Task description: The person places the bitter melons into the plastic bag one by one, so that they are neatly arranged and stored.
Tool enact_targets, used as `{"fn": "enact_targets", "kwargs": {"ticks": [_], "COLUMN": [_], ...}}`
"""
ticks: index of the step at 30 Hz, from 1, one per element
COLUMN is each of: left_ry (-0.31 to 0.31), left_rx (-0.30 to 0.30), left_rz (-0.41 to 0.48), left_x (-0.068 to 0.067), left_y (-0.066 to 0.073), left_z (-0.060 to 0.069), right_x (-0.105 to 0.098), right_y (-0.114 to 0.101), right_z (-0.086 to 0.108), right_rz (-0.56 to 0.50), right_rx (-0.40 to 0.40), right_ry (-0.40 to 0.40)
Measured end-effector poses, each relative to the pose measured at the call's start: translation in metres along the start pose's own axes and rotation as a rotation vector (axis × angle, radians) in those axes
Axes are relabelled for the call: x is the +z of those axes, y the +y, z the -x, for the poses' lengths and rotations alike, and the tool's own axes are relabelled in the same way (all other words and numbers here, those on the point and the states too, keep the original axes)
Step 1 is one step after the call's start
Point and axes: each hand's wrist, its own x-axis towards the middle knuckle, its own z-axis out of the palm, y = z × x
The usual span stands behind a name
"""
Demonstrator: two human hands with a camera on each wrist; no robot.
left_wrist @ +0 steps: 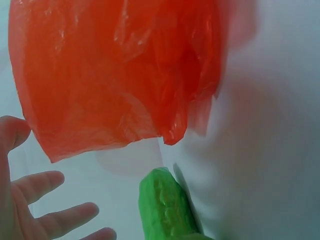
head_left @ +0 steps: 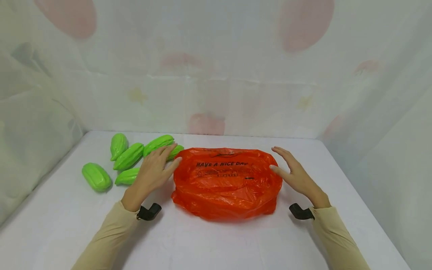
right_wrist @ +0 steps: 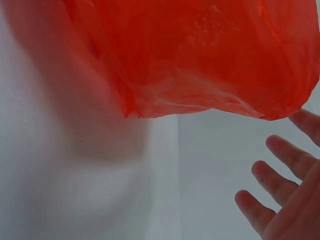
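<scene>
A red plastic bag (head_left: 226, 183) printed "HAVE A NICE DAY" lies puffed out on the white table. At its left side is my left hand (head_left: 153, 170), fingers spread and the thumb tip right by the bag's edge; I cannot tell whether they touch. On the opposite side my right hand (head_left: 297, 178) is likewise spread, its thumb at the bag's edge. The left wrist view has the bag (left_wrist: 115, 75) above a green ridged gourd-like vegetable (left_wrist: 165, 205). In the right wrist view the bag (right_wrist: 200, 60) hides part of the thumb. Nothing shows inside it.
Several green ridged vegetables (head_left: 129, 156) lie at the table's back left, partly hidden behind my left hand. One (head_left: 96, 177) lies farther left. Patterned white curtains (head_left: 236, 101) hang behind and beside the table (head_left: 216, 247). Black mounts (head_left: 149, 212) sit at both wrists.
</scene>
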Motion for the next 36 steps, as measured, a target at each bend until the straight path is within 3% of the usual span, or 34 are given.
{"fn": "enact_targets", "kwargs": {"ticks": [6, 15, 26, 30, 36], "left_ry": [-0.026, -0.056, -0.165, -0.233, -0.313], "left_rx": [-0.020, -0.070, -0.101, -0.109, -0.066], "left_rz": [0.011, 0.047, 0.049, 0.048, 0.081], "left_x": [-0.005, -0.021, -0.040, -0.046, -0.051], "left_y": [-0.003, -0.014, -0.029, -0.037, -0.051], "left_z": [-0.001, -0.002, -0.004, -0.003, -0.004], "right_x": [0.008, 0.018, 0.024, 0.023, 0.018], "right_y": [0.003, 0.006, 0.007, 0.006, 0.004], "right_z": [-0.001, -0.002, -0.003, -0.004, -0.004], "right_rz": [-0.084, -0.170, -0.182, -0.179, -0.185], "right_rx": [-0.049, -0.058, 0.004, 0.014, 0.023], "right_ry": [-0.038, -0.089, -0.127, -0.141, -0.151]}}
